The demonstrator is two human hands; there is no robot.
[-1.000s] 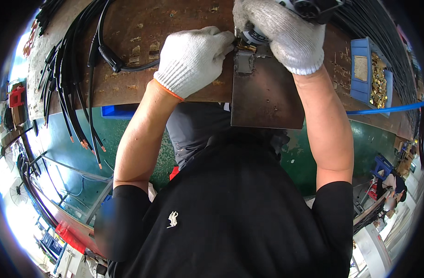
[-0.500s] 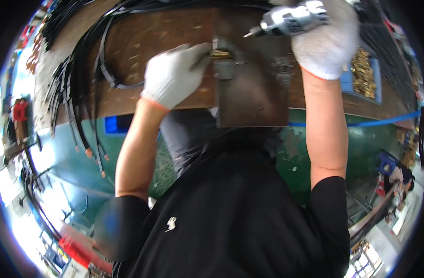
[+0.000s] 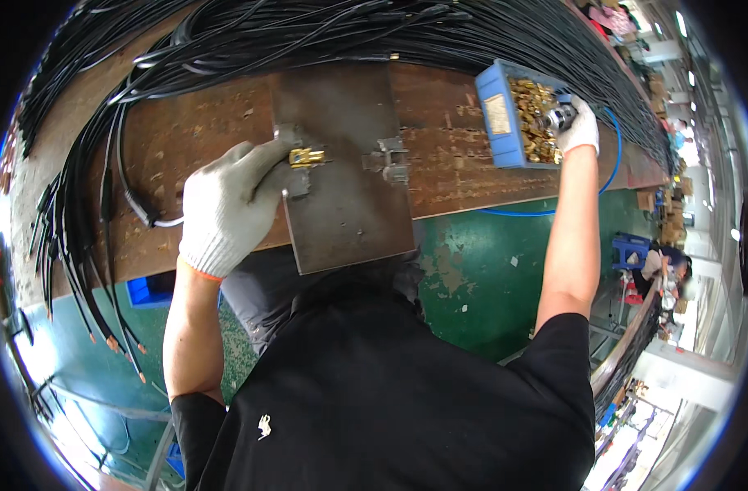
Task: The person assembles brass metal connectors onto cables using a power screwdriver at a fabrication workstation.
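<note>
My left hand [image 3: 229, 199], in a white knit glove, is closed with its fingertips pinched at the left end of a brass fitting [image 3: 308, 157]. That fitting sits at a small metal holder on a dark steel plate [image 3: 349, 221]. A cable [image 3: 137, 200] runs up to the wrist side of this hand; whether the fingers hold it too is hidden. Over at the right, my gloved right hand [image 3: 585, 131] is wrapped round a silver power screwdriver [image 3: 560, 118]. The tool is above a blue bin [image 3: 491, 114] filled with small brass fittings [image 3: 533, 110].
A second metal holder [image 3: 393, 159] stands on the plate's right side. Bundles of black cables [image 3: 308, 37] lie along the back of the brown workbench [image 3: 447, 176] and hang off its left end. A blue hose [image 3: 521, 213] curves by the bin. Another person [image 3: 672, 266] is far right.
My right hand has carried the screwdriver from beside the plate to over the blue bin. The view has swung to the right, and my left hand stays at the brass fitting.
</note>
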